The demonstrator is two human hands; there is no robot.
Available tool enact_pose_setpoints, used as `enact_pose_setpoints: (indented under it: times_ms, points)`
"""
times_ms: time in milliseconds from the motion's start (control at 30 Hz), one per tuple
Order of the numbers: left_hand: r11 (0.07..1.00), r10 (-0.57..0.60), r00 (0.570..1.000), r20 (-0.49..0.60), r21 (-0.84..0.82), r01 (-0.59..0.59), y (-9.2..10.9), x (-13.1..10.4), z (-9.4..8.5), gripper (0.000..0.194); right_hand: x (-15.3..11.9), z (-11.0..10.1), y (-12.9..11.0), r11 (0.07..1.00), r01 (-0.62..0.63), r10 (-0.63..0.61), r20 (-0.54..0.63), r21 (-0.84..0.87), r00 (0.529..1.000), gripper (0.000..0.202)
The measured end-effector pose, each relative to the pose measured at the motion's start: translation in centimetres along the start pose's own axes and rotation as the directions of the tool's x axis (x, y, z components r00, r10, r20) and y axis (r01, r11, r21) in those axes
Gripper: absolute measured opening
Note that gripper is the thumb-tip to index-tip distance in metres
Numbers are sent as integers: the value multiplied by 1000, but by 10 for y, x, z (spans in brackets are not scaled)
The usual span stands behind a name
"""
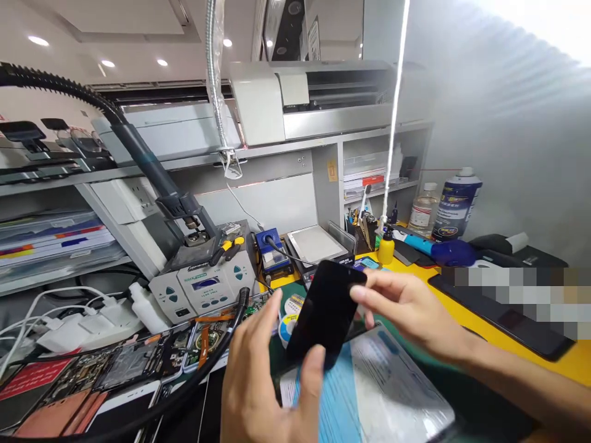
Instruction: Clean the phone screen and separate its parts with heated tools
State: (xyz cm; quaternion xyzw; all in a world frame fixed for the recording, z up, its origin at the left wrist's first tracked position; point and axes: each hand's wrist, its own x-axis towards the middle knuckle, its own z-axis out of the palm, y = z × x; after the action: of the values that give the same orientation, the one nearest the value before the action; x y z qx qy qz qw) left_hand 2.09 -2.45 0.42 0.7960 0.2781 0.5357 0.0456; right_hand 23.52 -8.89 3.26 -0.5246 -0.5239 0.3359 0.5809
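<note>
A black smartphone (323, 307) is held tilted above the work mat, its dark glossy face toward me. My right hand (406, 304) grips its upper right corner, thumb on the face and fingers behind. On the near left side is my left hand (270, 375), fingers and thumb spread apart. Its thumb tip overlaps the phone's lower edge from this viewpoint; whether it touches is unclear. Below the phone lies a clear plastic-covered case (392, 384) with blue and white printed sheets. Round labelled discs or stickers (289, 329) show just behind the phone's left edge.
A soldering station (205, 286) stands at the back left, with pliers on top. A black hose (198, 381) crosses several phone parts (133, 357) at left. To the right are a dark phone-like panel (498, 314), a yellow bottle (386, 248) and a spray can (457, 206).
</note>
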Motion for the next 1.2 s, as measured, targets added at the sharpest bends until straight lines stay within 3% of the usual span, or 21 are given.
enact_pose_setpoints:
  times_ms: [67, 133, 167, 233, 433, 633, 800, 1033, 1200]
  points:
    - [965, -227, 962, 155, -100, 244, 0, 3, -5, 42, 7, -10, -3, 999, 50, -50, -48, -11, 998, 31]
    - [859, -403, 860, 312, -196, 473, -1, 7, -7, 38, 12, -18, -4, 997, 80, -81, -66, -19, 995, 32]
    - [825, -416, 824, 384, -220, 520, -2, 8, -6, 39, 14, -20, -5, 996, 86, -87, -69, -18, 994, 32]
    - [771, -423, 776, 468, -264, 579, -2, 11, -4, 41, 17, -23, -5, 996, 90, -89, -68, 0, 994, 33]
    - [679, -410, 719, 562, -338, 651, 5, 19, 5, 33, 26, -26, -2, 984, 14, -15, 8, 177, 1000, 38]
    - [591, -421, 651, 631, -354, 725, 13, 30, 6, 29, 29, -29, 0, 944, -86, 62, 83, 319, 995, 28]
    - [532, -459, 635, 621, -381, 757, 16, 37, 8, 30, 25, -31, -2, 914, -105, 59, 129, 391, 990, 27]
    - [469, -513, 684, 518, -498, 729, 11, 34, 14, 35, 18, -29, 1, 942, -174, 116, 208, 288, 971, 32]
    - [392, -565, 645, 514, -521, 758, 7, 25, 14, 36, 11, -18, 3, 956, -233, 190, 229, 180, 955, 29]
